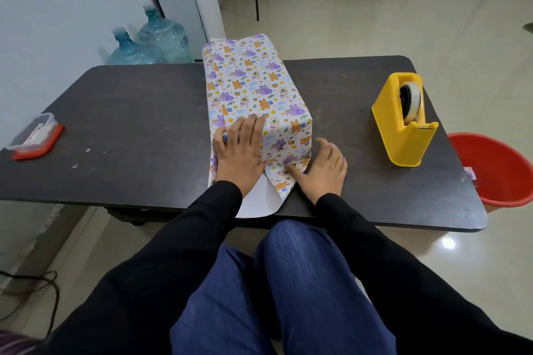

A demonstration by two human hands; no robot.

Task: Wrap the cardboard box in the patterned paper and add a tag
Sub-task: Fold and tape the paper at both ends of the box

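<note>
A long box covered in white patterned paper (248, 86) with purple and orange animals lies lengthwise in the middle of the dark table (129, 124). No bare cardboard shows. My left hand (239, 150) lies flat over the box's near end, its fingers spread on the top and pressing the paper down. My right hand (323, 170) rests on the table at the near right corner, its fingers loosely spread and its thumb against the folded side flap. A loose flap of paper (259, 202), white side up, lies toward the table's front edge.
A yellow tape dispenser (403, 121) stands at the right of the table. A small clear container with a red lid (36, 137) sits near the left edge. A red bucket (499, 167) stands on the floor at the right. Water jugs (150, 43) stand behind the table.
</note>
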